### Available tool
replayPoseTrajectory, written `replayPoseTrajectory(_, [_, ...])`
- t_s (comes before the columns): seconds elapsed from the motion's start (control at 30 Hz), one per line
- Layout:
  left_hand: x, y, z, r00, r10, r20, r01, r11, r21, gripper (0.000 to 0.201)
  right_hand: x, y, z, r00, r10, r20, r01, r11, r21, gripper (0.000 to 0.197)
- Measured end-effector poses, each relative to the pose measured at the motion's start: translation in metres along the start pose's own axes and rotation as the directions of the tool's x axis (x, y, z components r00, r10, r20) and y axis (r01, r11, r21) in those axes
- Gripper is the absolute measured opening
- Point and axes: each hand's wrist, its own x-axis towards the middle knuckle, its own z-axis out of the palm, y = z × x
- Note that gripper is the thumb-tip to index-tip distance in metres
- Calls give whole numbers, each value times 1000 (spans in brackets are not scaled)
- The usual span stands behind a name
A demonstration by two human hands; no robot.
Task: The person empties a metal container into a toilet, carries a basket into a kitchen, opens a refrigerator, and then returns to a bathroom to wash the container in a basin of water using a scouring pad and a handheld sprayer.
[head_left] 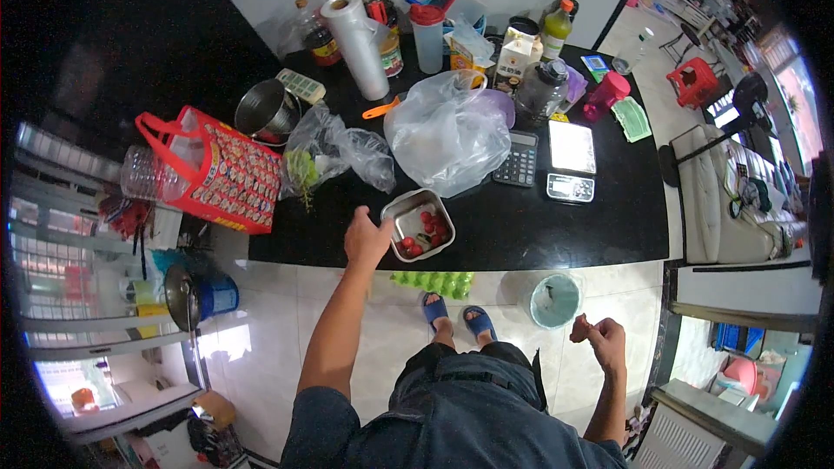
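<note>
One black counter (556,239) stretches across the room, with a pale green bin (569,313) on the floor (278,295) near its edge and the right hand (608,343) close by, fingers bunched, though I can't tell whether they pinch anything. The left hand (367,239) is at the left rim of a metal tray (409,221) at the counter's front, its grip unclear to me. Steadying that tray seems the step in hand, and any next move calls for gentle handling of the small red fruits (415,251) inside.

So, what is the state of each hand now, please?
Left hand: at metal container's rim; grip unclear.
Right hand: curled; cannot tell if holding anything.
</note>
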Motion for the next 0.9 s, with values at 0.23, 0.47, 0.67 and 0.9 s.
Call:
replayPoseTrajectory(0.23, [45, 102, -15, 878, 479, -13, -479, 874, -85, 45, -26, -17, 1, 989, 131, -68, -119, 980, 158, 28])
replayPoseTrajectory(0.47, [63, 190, 38, 769, 632, 95, -630, 724, 281, 75, -34, -13, 0, 989, 148, 11, -146, 954, 262, 27])
replayPoseTrajectory(0.67, [94, 199, 112, 766, 634, 100, -528, 534, 660, 84, -10, 61, 3, 983, 155, -97, -140, 979, 150, 31])
replayPoseTrajectory(0.9, [127, 190, 108, 704, 709, 49, -657, 623, 425, 17, 21, 24, -25, 982, 182, -47, -159, 939, 304, 17])
